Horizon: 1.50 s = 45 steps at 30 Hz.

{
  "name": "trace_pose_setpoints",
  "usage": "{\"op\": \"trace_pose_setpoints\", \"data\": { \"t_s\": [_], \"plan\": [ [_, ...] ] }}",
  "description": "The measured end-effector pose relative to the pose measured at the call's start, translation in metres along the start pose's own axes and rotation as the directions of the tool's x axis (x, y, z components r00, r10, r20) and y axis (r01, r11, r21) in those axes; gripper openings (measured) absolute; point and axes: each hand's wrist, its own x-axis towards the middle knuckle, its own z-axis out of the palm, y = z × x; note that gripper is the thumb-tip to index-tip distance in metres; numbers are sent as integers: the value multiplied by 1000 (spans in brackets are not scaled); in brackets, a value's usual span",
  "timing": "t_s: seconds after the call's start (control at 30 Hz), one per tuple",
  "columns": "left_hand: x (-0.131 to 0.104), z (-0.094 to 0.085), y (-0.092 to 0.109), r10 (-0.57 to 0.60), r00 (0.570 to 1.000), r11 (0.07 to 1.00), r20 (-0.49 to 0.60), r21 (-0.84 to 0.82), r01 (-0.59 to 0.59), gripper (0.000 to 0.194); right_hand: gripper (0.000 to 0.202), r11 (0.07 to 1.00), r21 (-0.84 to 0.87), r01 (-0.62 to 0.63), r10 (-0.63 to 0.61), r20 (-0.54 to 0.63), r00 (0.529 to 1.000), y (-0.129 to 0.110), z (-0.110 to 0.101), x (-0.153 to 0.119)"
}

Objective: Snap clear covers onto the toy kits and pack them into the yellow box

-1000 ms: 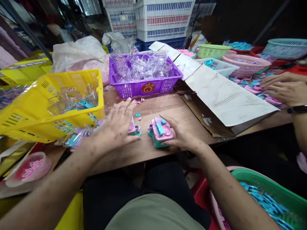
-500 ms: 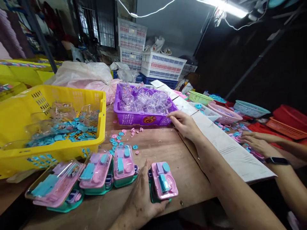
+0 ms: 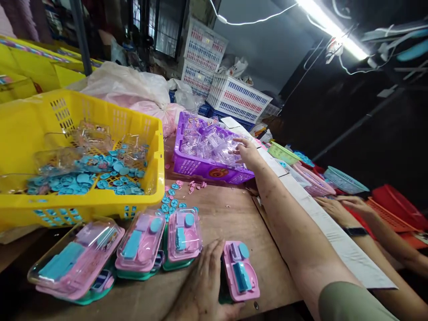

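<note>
Right grip [image 3: 249,154], loosely spread, nothing visibly held, has covers [image 3: 207,145] just leftward; left grip [image 3: 207,278] clasps toy [image 3: 242,270], long axis toward bench [image 3: 274,272] near edge.

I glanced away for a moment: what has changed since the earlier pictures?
The right hand has let go of the rightmost pink toy set and moved forward over the clear plastic covers in the purple basket; whether it touches one is unclear. The left hand has come across to the right and holds that set. The purple basket and yellow basket stayed in place.
</note>
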Motion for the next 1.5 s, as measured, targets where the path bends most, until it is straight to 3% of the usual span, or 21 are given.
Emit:
{"op": "trace_pose_setpoints", "data": {
  "t_s": [0.17, 0.33, 0.43, 0.57, 0.63, 0.7, 0.8, 0.83, 0.9, 0.97, 1.17, 1.3, 1.4, 1.5],
  "plan": [
    [0, -7, 3, -14, 1000, 1000, 7, 2, 14, 143, 79, 998, -25, 53, -53, -19, 998, -1, 4, -13],
    [1, -5, 1, -49, 998, 999, 40, -2, 50, 134, 118, 987, -115, 117, -127, -87, 988, -21, 9, -21],
    [2, -5, 0, -26, 1000, 1000, 8, -16, 26, 133, 123, 982, -121, 148, -160, -98, 982, -30, -13, -36],
    [4, -9, 2, -30, 999, 998, -11, -48, 30, 134, 128, 940, 57, 337, -340, 55, 939, -24, -73, -89],
    [6, -13, 6, -46, 999, 997, 5, -64, 46, 129, 110, 915, 147, 375, -401, 254, 880, -17, -100, -127],
    [10, -19, 11, -62, 998, 994, 20, -85, 63, 123, 87, 921, 185, 343, -387, 536, 750, -11, -114, -165],
    [16, -25, 16, -69, 997, 990, 25, -122, 71, 116, 70, 946, 217, 240, -309, 825, 473, -6, -107, -209],
    [17, -26, 16, -67, 997, 989, 23, -132, 70, 116, 69, 954, 232, 190, -291, 866, 407, -6, -99, -219],
    [18, -26, 16, -72, 997, 987, 20, -143, 75, 117, 75, 962, 258, 88, -272, 897, 349, -4, -84, -235],
    [18, -26, 16, -95, 995, 984, 18, -149, 97, 119, 81, 961, 272, 41, -266, 878, 397, -1, -77, -247],
    [18, -27, 19, -107, 994, 984, -5, -142, 105, 113, 55, 965, 263, -5, -162, 608, 778, 21, -77, -303],
    [18, -24, 18, -54, 998, 994, -9, -96, 53, 113, 52, 970, 244, 4, -84, 318, 944, 31, -38, -345],
    [17, -22, 14, -51, 999, 996, -5, -66, 51, 114, 59, 988, 137, 76, -87, 76, 993, 25, -6, -361],
    [16, -20, 11, -59, 998, 997, 4, -57, 59, 117, 64, 972, 19, 233, -233, 0, 973, 14, -5, -359]
  ]
}}
